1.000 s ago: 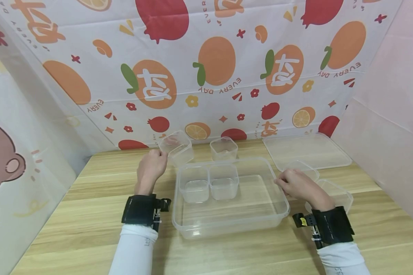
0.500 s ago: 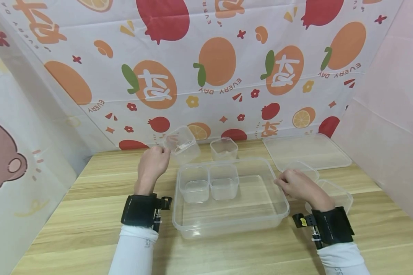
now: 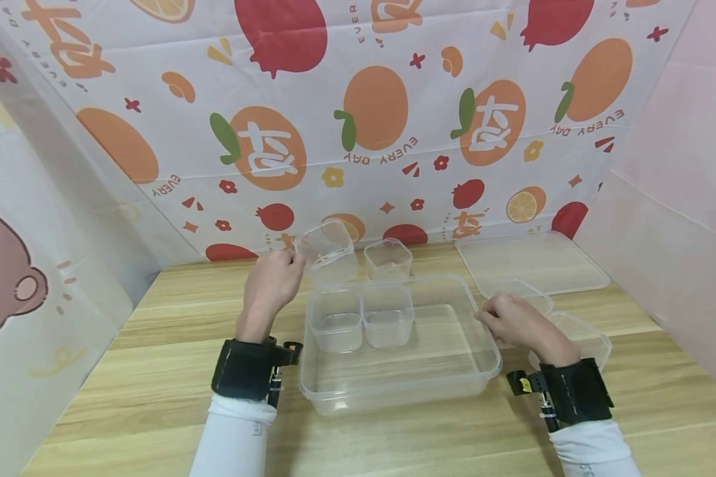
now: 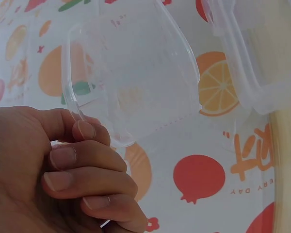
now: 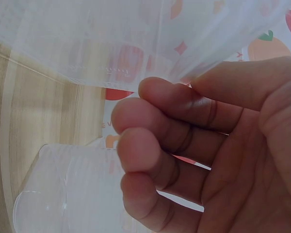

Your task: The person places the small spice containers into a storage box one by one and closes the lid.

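Note:
My left hand [image 3: 272, 281] pinches the rim of a small clear plastic container [image 3: 329, 253] between thumb and index finger. The container is tilted behind the back left of a large clear plastic box [image 3: 400, 399]; in the left wrist view its wall [image 4: 140, 77] rises above my curled fingers. Inside the box, two small containers stand side by side at the left, one [image 3: 337, 332] beside the other [image 3: 388, 327]. At the box's right edge my right hand [image 3: 522, 322] pinches the rim, seen close in the right wrist view as a translucent wall [image 5: 111, 43] above my fingers.
Behind the box stands another small container [image 3: 388, 258]. A flat clear lid [image 3: 534, 262] lies at the back right. Near my right hand are two more small containers, one [image 3: 528, 291] behind and one [image 3: 587, 338] beside it. A fruit-print cloth [image 3: 376, 179] hangs along the table's back edge.
My left hand has moved a little to the right, carrying the small container with it and tilting it slightly. My right hand and the large box stay in place.

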{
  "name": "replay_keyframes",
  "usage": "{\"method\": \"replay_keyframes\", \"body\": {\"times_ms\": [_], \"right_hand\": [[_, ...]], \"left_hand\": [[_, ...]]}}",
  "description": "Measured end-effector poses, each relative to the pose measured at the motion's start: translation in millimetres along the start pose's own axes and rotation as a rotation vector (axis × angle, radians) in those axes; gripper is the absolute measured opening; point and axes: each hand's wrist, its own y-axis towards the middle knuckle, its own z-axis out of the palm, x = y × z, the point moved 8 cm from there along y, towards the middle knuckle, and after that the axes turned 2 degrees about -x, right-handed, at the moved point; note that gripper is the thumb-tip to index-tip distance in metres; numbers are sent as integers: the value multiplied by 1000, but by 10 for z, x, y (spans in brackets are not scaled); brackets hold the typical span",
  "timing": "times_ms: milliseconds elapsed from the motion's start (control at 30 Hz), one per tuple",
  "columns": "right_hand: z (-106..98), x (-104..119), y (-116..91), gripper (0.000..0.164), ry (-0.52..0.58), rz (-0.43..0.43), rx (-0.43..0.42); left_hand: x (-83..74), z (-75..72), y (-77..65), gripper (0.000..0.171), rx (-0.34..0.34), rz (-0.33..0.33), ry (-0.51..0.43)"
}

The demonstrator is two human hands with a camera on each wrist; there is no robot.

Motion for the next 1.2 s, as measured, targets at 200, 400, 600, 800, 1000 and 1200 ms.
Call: {"method": "replay_keyframes", "body": {"times_ms": [200,400,600,800,1000,1200], "right_hand": [[-4,1,0,42,-7,-11,-3],[6,-3,-8,41,-6,-16,-2],[18,-12,-21,41,-5,-20,-2],[23,-18,-28,42,-7,-22,-7],[29,-16,-30,42,-3,-19,-3],[25,-9,-29,42,-3,-18,-3]], "left_hand": [[-88,9,-30,42,-7,35,8],[-185,-20,-80,44,-7,65,14],[-318,-35,-152,42,10,91,-9],[-393,-38,-193,41,17,102,1],[-469,6,-218,42,34,118,15],[-590,133,-246,42,40,168,31]]}}
